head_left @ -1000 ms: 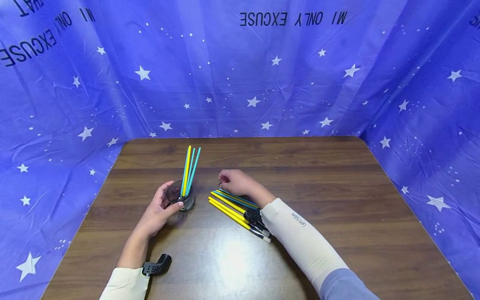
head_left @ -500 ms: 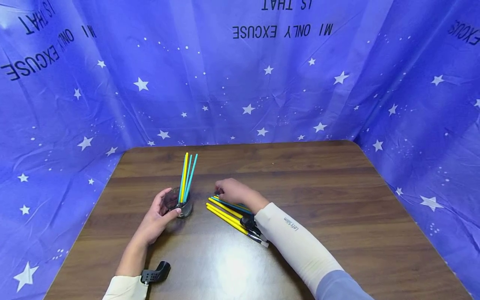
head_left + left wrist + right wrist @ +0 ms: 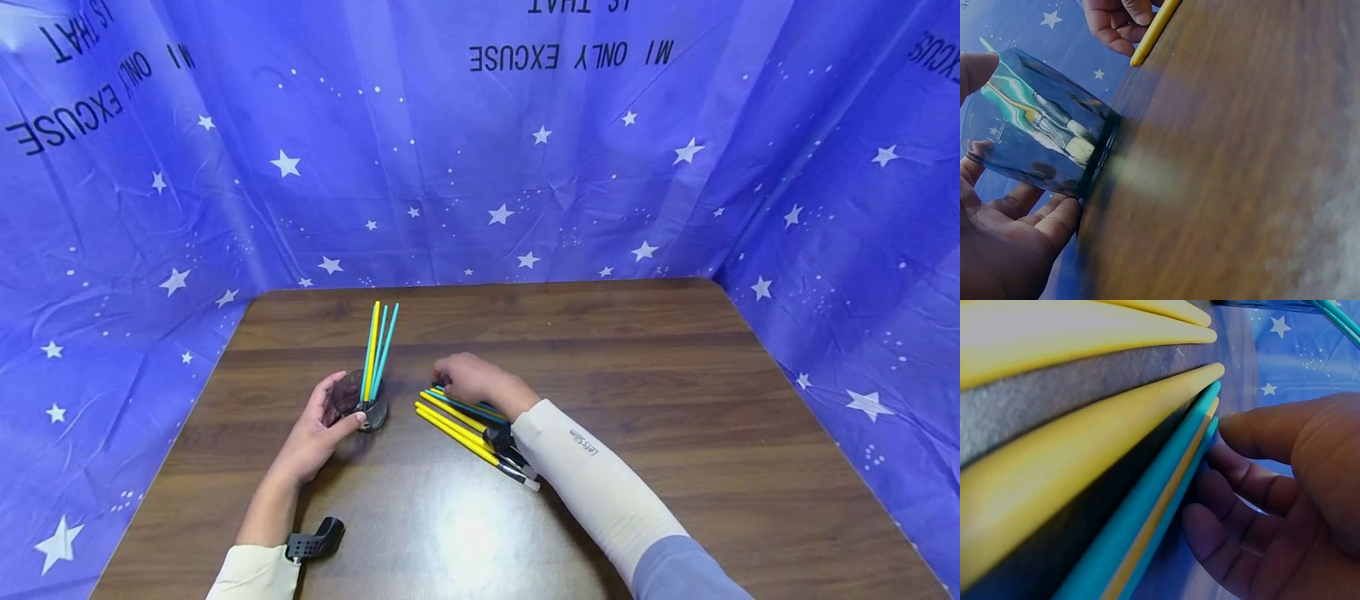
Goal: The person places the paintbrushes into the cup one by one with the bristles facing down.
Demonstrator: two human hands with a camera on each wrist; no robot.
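a smoky, see-through cup (image 3: 347,393) sits left of centre in the head view, roughly upright, within the curve of the left hand (image 3: 310,437). brushes (image 3: 372,350) in yellow and turquoise stand inside it, handles up and leaning slightly right, pale bristles down at its base. in the middle of the frame, loose brushes (image 3: 456,431) lie fanned, yellow and turquoise handle ends toward the upper left, bristles lower right. the right hand (image 3: 474,379) is at the turquoise handle ends; contact is unclear.
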